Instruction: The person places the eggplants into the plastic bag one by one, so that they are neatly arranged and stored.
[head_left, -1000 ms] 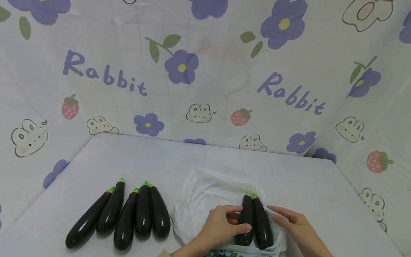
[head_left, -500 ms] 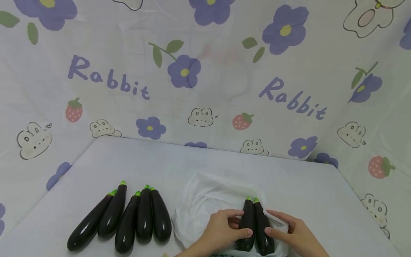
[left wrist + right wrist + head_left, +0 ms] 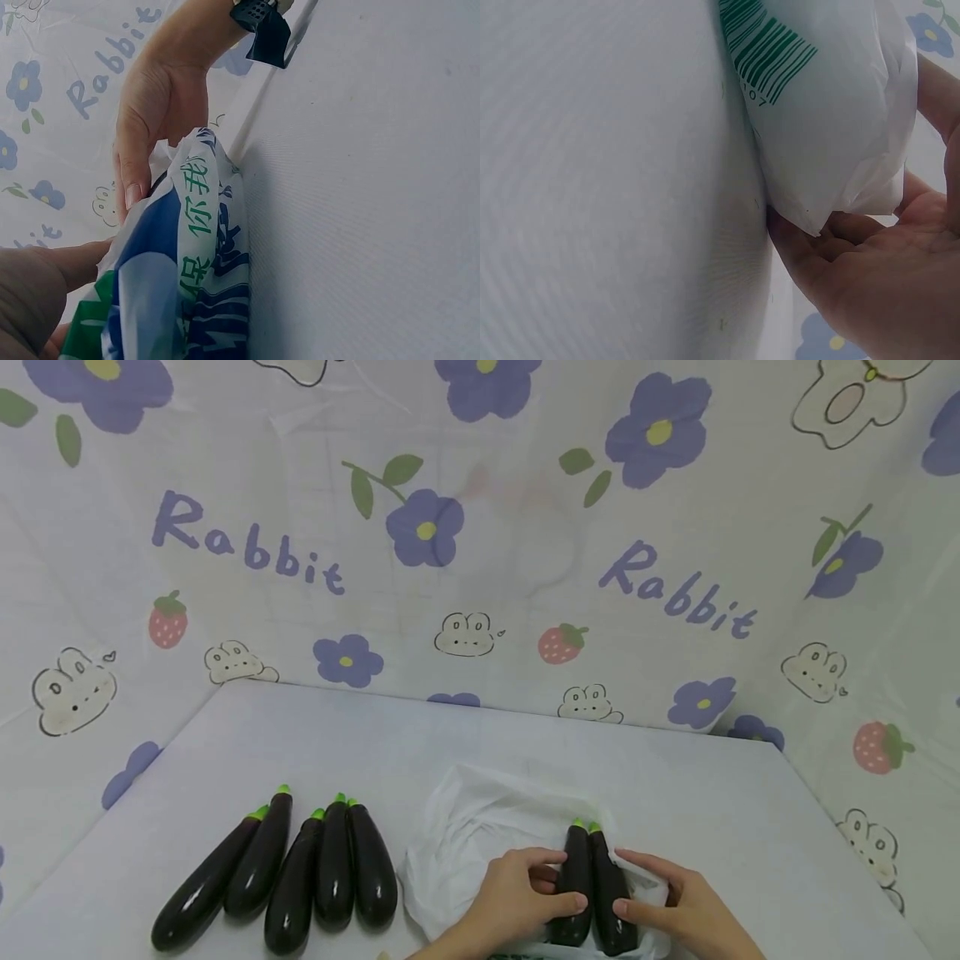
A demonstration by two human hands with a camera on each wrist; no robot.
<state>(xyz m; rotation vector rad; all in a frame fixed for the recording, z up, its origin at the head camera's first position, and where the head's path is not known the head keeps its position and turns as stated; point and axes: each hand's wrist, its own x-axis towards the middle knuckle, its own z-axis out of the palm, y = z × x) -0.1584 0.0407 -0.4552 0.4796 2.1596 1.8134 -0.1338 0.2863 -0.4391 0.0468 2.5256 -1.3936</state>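
Two glossy dark eggplants with green stem ends lie side by side in the mouth of a white plastic bag. My left hand grips the left eggplant, thumb on top and fingers at its far side. My right hand holds the right eggplant, its thumb on the skin and its fingers around the bag's right side. In the left wrist view the bag shows blue and green print. Green barcode lines mark the bag in the right wrist view, with fingers beneath it.
Several more eggplants lie fanned out on the white table, left of the bag. Behind and beside the table hangs a white cloth printed with flowers, rabbits and strawberries.
My right thumb has moved inward from the bag's edge onto the right eggplant. My left hand keeps its hold on the left one. The head view has tilted slightly.
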